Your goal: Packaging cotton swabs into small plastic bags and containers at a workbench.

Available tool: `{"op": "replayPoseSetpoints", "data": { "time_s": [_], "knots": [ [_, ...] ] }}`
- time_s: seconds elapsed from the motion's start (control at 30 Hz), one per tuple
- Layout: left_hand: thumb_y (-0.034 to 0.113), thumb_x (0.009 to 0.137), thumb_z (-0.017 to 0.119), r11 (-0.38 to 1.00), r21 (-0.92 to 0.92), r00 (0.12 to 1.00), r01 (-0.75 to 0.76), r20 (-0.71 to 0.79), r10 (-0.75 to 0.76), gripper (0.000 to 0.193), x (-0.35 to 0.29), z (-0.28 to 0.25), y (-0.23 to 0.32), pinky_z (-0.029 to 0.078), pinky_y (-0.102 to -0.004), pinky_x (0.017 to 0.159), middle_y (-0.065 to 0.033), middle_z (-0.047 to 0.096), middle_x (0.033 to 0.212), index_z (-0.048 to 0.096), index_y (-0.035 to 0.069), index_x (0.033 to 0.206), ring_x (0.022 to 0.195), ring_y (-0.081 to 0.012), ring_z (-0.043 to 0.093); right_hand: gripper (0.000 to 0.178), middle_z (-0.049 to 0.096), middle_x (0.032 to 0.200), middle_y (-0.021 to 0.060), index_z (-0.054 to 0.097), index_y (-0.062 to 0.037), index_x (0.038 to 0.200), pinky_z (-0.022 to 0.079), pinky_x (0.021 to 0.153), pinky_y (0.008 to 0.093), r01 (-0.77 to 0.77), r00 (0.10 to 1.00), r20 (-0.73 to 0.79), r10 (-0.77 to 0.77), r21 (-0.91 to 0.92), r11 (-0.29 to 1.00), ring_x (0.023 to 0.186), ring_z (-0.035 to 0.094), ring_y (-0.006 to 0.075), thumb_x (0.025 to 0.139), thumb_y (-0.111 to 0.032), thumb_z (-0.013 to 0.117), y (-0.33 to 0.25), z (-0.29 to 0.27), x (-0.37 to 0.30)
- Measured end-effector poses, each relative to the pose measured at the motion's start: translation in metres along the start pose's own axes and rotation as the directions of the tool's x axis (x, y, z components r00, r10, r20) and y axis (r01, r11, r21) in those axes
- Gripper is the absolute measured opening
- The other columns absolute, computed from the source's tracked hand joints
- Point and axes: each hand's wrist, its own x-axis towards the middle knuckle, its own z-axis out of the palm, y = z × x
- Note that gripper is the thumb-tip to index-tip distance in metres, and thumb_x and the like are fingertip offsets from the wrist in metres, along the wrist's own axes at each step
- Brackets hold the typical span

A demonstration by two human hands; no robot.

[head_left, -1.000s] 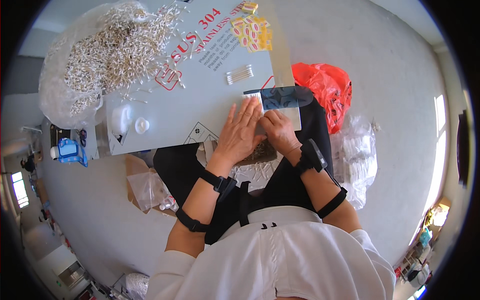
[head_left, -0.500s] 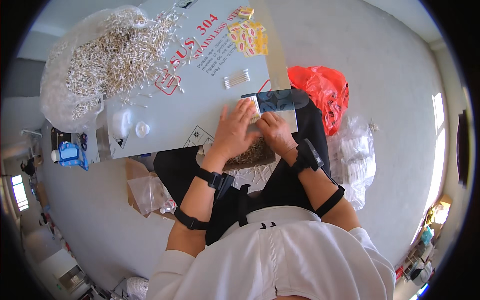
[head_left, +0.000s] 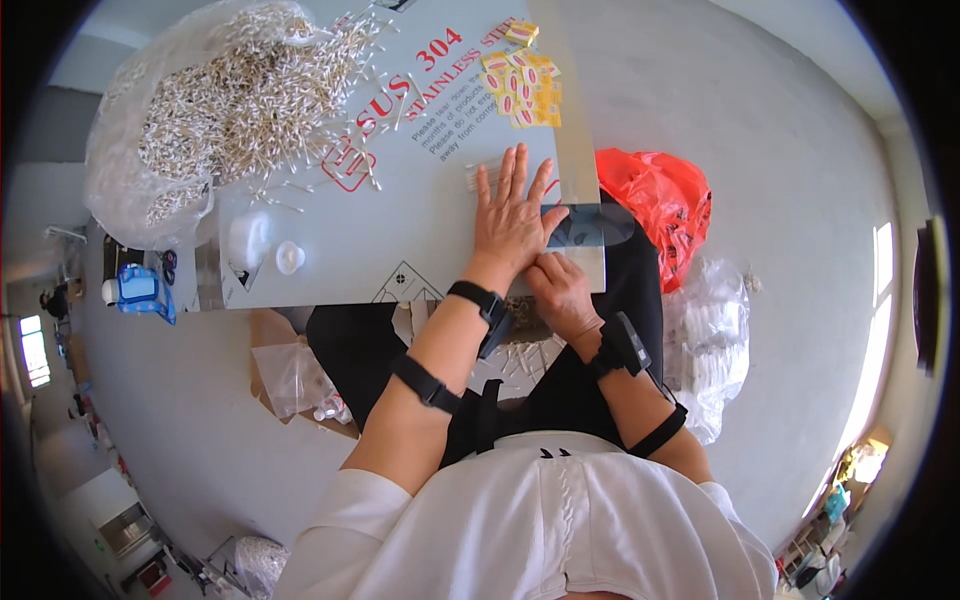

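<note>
My left hand (head_left: 512, 222) lies palm down over the right part of the metal-sheet tabletop (head_left: 400, 235), its fingers stretched out and apart. Partly covered by its fingertips is a small row of cotton swabs (head_left: 474, 178). Close against its wrist side, at the table's front edge, my right hand (head_left: 562, 292) has its fingers curled together; what they grip, if anything, is hidden. Just beyond the right hand lies a flat, see-through bag with dark blue print (head_left: 578, 226), partly under my left thumb. The white packet of swabs seen before is not visible.
A big clear bag of loose cotton swabs (head_left: 230, 110) spills across the table's left. Yellow-and-white small cards (head_left: 522, 88) lie at the far right. A white round cap (head_left: 290, 258) sits near the front left. A red plastic bag (head_left: 660, 205) and clear bag of packets (head_left: 712, 330) are right.
My left hand has moved right and farther away, and its fingers have spread out. My right hand has shifted slightly right and nearer. The whole view has shifted a little.
</note>
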Motion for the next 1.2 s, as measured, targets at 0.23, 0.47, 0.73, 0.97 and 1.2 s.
{"op": "replayPoseSetpoints", "data": {
  "time_s": [0.23, 0.47, 0.73, 0.97, 1.2],
  "knots": [
    [0.050, 0.089, 0.051, 0.998, -0.015, 0.998, 0.067, 0.008, -0.067, 0.065, 0.005, -0.001, -0.003, 0.009, -0.0605, 0.110, -0.0173, 0.021, 0.153, 0.037, 0.016, 0.143, 0.143, -0.0312, 0.016, 0.013, 0.049, 0.079, 0.0095, 0.053, -0.0027, 0.076, 0.046, 0.063, 0.0366, 0.045, 0.998, -0.047, -0.044, 0.015, 0.999, 0.073, 0.053, 0.0265, 0.066, -0.009, 0.057, 0.000, 0.000, 0.005],
    [0.014, 0.084, 0.060, 0.695, -0.718, 0.987, -0.037, -0.135, -0.086, 0.034, -0.038, -0.049, -0.052, 0.036, -0.0417, 0.101, -0.0136, 0.051, 0.130, 0.059, 0.008, 0.118, 0.120, -0.0299, 0.047, 0.012, 0.054, 0.083, 0.0123, 0.054, -0.0039, 0.082, 0.048, 0.065, 0.0392, 0.013, 0.997, -0.082, -0.001, 0.143, 0.990, 0.076, 0.057, 0.0323, 0.073, 0.003, 0.058, -0.006, -0.026, 0.023],
    [-0.004, 0.066, 0.072, 0.739, -0.673, 0.985, -0.027, -0.143, -0.095, 0.025, -0.071, -0.084, -0.025, 0.051, -0.0325, 0.074, -0.0081, 0.062, 0.088, 0.067, 0.003, 0.090, 0.085, -0.0245, 0.060, 0.011, 0.054, 0.082, 0.0145, 0.049, -0.0032, 0.082, 0.047, 0.060, 0.0424, -0.079, 0.992, -0.067, 0.104, 0.301, 0.950, 0.073, 0.056, 0.0378, 0.082, -0.002, 0.060, -0.019, -0.053, 0.046],
    [-0.005, 0.069, 0.071, 0.654, -0.756, 0.966, -0.001, -0.170, -0.195, 0.016, -0.078, -0.065, -0.023, 0.048, -0.0285, 0.060, -0.0076, 0.060, 0.080, 0.067, 0.001, 0.083, 0.068, -0.0192, 0.060, 0.009, 0.053, 0.080, 0.0135, 0.053, -0.0013, 0.085, 0.046, 0.062, 0.0367, -0.100, 0.982, -0.114, 0.151, 0.368, 0.924, 0.071, 0.056, 0.0330, 0.081, 0.001, 0.061, -0.019, -0.035, 0.033],
    [-0.004, 0.077, 0.069, 0.431, -0.875, 0.961, 0.218, 0.116, -0.251, 0.008, -0.079, -0.063, -0.031, 0.047, -0.0245, 0.063, -0.0015, 0.060, 0.080, 0.066, 0.001, 0.083, 0.070, -0.0093, 0.056, 0.019, 0.053, 0.077, 0.0061, 0.064, -0.0025, 0.091, 0.044, 0.060, 0.0280, -0.230, 0.959, -0.015, 0.284, 0.549, 0.804, 0.068, 0.054, 0.0163, 0.074, 0.000, 0.071, -0.015, -0.034, 0.031]
  ]
}}
